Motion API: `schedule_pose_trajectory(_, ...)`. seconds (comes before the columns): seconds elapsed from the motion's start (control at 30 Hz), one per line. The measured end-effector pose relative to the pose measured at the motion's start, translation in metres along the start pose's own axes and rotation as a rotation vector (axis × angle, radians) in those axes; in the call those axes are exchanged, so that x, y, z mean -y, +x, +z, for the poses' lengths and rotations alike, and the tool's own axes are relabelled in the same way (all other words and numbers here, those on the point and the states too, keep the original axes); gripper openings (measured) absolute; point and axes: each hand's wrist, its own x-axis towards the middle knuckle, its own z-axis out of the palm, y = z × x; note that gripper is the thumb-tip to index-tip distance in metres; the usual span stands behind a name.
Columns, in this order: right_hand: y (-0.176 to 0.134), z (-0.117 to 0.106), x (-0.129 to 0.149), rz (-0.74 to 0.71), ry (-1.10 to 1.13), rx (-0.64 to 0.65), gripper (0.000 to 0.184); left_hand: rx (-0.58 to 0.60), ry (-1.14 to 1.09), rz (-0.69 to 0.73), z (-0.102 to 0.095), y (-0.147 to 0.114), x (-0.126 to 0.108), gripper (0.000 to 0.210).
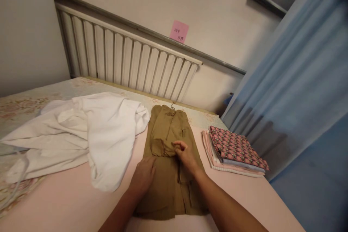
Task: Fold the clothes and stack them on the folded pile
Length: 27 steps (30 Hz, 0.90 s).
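Brown trousers (pixel 163 185): laid lengthwise on the pink sheet (pixel 244 199), drawstring (pixel 172 108) at the far end.
Folding so far: seemingly partway; a gathered cuff (pixel 162 148) lies doubled back over the middle of the trousers, while the near stretch looks flat and not yet turned up.
Left hand (pixel 143 174): curled on the trousers' left edge; whether it grips cloth, I cannot tell.
Right hand (pixel 187 157): thumb and forefinger close together at the cuff; a firm pinch cannot be made out.
White cloth (pixel 108 130): rumpled, unfolded, left of the trousers.
Folded stack (pixel 239 148): neat, right of the trousers, patterned piece uppermost.
Floral cover (pixel 27 105): beneath the sheet, showing beyond the trousers.
Room: radiator (pixel 130 54) and pink note (pixel 179 31) beyond the trousers; blue curtain (pixel 293 105) to their right.
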Motion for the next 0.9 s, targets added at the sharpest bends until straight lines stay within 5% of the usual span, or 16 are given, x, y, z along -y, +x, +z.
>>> schedule_pose_trajectory(0.23,-0.074,-0.014,-0.002,-0.430,-0.323,0.230,0.035,-0.179,-0.222,-0.273,-0.002,0.011,0.009,0.041)
schedule_pose_trajectory(0.63,-0.117,-0.017,-0.023,-0.284,-0.642,-0.050,0.022,-0.047,-0.347,-0.287,-0.009,0.014,0.002,0.036)
schedule_pose_trajectory(0.8,-0.112,-0.015,-0.035,-0.252,-0.730,-0.076,0.010,0.032,-0.715,-0.438,-0.002,0.013,0.002,0.025)
schedule_pose_trajectory(0.9,-0.108,-0.015,-0.035,-0.234,-0.731,-0.066,0.017,0.042,-0.937,-0.486,0.002,0.014,0.003,0.027)
